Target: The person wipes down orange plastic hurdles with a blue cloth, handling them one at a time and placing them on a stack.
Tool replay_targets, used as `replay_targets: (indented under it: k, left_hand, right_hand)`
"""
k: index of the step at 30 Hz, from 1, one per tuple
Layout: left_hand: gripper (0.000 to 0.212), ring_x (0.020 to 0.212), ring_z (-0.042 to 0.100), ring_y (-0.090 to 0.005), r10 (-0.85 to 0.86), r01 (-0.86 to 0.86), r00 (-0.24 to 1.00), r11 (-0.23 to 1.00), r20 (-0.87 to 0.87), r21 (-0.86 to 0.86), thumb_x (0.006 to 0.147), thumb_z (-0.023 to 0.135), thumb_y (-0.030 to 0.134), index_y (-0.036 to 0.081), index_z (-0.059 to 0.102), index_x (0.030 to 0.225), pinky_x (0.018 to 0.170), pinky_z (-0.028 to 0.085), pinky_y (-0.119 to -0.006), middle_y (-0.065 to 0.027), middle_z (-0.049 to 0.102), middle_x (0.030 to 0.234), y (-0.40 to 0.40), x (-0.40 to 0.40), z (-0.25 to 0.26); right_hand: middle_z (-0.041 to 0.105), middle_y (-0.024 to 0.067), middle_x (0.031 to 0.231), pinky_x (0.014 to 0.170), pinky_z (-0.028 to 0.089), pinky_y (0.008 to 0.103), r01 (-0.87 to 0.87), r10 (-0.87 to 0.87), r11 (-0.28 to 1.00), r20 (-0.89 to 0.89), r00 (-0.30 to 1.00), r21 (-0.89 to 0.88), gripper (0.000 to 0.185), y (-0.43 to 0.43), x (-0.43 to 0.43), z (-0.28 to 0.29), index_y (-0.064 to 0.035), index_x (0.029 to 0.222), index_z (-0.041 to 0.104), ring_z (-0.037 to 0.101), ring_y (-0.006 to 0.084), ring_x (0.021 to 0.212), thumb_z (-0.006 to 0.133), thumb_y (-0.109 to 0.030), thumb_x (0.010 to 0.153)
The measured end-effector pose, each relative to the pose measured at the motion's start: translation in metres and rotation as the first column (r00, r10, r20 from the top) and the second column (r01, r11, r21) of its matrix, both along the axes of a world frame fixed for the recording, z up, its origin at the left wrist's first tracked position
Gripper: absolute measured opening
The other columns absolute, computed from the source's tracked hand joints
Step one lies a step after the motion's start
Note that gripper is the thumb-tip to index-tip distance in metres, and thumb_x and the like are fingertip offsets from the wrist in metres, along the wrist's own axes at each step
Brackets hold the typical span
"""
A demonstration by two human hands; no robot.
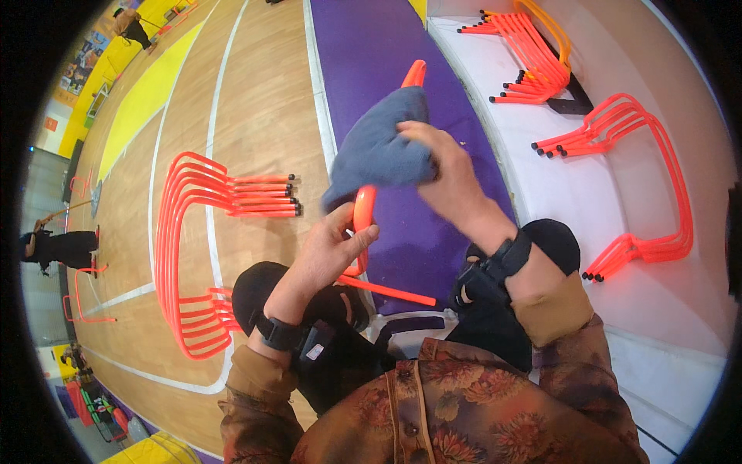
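Observation:
An orange training hurdle [364, 210] is held up before me, its tube bent at the lower end, with one straight leg pointing right over the purple floor strip. My left hand [333, 243] grips the tube between thumb and fingers. Above it a blue-grey cloth [379, 142] is wrapped over the tube and hides part of it; the tube's far end sticks out beyond the cloth. My right hand [443, 168] holds the cloth against the tube. Both wrists wear black bands.
Nested orange hurdles [191, 197] stand on the wooden floor at left. More nested hurdles [672, 162] and a further stack [527, 52] lie on the white ledge along the right wall. Two people [61, 246] [132, 28] with long-handled tools are far off at left.

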State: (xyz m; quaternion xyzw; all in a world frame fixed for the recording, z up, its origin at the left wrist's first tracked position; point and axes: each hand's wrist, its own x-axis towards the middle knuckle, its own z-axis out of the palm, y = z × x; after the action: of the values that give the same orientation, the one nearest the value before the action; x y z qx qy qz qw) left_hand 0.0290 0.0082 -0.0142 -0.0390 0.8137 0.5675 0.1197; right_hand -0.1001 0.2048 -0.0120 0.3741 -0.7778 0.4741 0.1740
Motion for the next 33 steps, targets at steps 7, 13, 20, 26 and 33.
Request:
replay_targets:
  k: [7,13,20,26,33]
  left_hand:
    - [0.032,0.075,0.063,-0.0185,0.107,-0.118,0.990,0.986,-0.090,-0.120,0.090,0.066,0.027,0.002,0.061,0.108,0.069,0.049,-0.033,-0.0116,0.066,0.084,0.000,0.003,-0.005]
    - [0.036,0.098,0.066,-0.0326,0.076,-0.121,0.958,0.981,-0.277,-0.150,0.084,0.065,0.014,0.002,0.059,0.117,0.083,0.050,-0.038,-0.0207,0.067,0.102,-0.003,0.005,-0.012]
    - [0.034,0.083,0.062,-0.0152,0.142,-0.135,0.988,0.985,-0.059,0.109,0.081,0.067,0.006,-0.002,0.058,0.113,0.073,0.051,-0.031,-0.0104,0.066,0.094,-0.007,0.004,-0.008]
    - [0.027,0.071,0.058,-0.0105,0.087,-0.095,0.994,0.989,0.067,0.116,0.081,0.065,0.005,-0.002,0.058,0.106,0.065,0.049,-0.029,-0.0046,0.062,0.083,0.000,-0.005,0.007]
    - [0.026,0.077,0.053,-0.0072,-0.018,0.046,0.986,0.985,0.167,-0.168,0.084,0.069,0.011,0.000,0.057,0.104,0.070,0.047,-0.025,0.0015,0.056,0.082,0.003,-0.010,0.000]
  right_hand:
    - [0.065,0.0108,0.111,0.090,0.049,0.0330,-0.030,0.223,0.949,0.601,0.768,-0.315,0.039,-0.005,0.040,-0.017,-0.0057,0.119,0.056,0.061,0.0198,0.108,0.067,-0.005,0.082]
    - [0.059,0.0150,0.100,0.077,0.053,0.0407,-0.317,0.310,0.945,0.086,0.947,0.085,0.044,-0.005,0.055,-0.017,-0.0090,0.113,0.055,0.062,0.0355,0.092,0.072,-0.009,0.073]
    - [0.060,0.0128,0.099,0.075,0.053,0.0417,-0.388,0.371,0.876,0.112,0.922,0.286,0.039,-0.002,0.055,-0.040,-0.0113,0.111,0.057,0.062,0.0340,0.092,0.067,-0.008,0.073]
    - [0.063,0.0140,0.104,0.082,0.051,0.0445,-0.537,0.480,0.482,0.304,0.823,0.692,0.033,0.003,0.066,-0.072,-0.0107,0.109,0.061,0.063,0.0357,0.097,0.058,-0.002,0.077]
    - [0.067,0.0139,0.105,0.081,0.052,0.0450,-0.572,0.269,0.201,0.516,0.813,0.795,0.035,0.011,0.055,-0.055,-0.0131,0.118,0.062,0.064,0.0340,0.100,0.052,-0.007,0.085]
